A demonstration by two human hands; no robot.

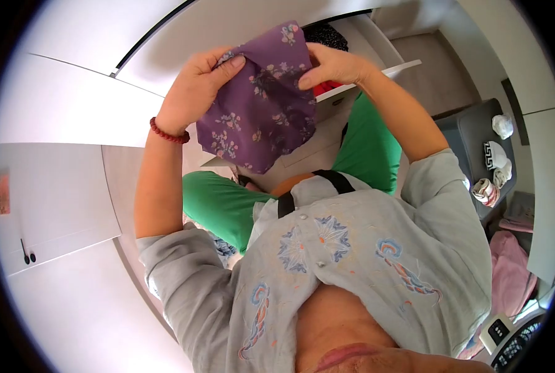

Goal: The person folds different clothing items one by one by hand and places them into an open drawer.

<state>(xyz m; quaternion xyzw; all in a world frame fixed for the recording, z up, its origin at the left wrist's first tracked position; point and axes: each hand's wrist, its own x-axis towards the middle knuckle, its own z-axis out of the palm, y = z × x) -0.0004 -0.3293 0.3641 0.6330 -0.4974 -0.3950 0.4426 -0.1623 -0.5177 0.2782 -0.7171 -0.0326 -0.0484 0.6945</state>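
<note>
A purple floral cloth [259, 115] hangs between my two hands above an open drawer. My left hand [204, 79], with a red bead bracelet at the wrist, is closed on its upper left edge, thumb on the near side. At the upper right edge, my right hand [332, 65] grips the cloth with the thumb in front. Its other fingers are partly hidden behind the fabric. The cloth's lower part drapes loosely, and I cannot tell which garment it is.
The open white drawer [386, 46] holds a dark speckled cloth [326, 37] and something red. At right, a grey bench [467, 133] carries several small bundled cloths [493, 155]. Pink fabric [512, 267] hangs below it. White cabinet doors [54, 199] stand at left.
</note>
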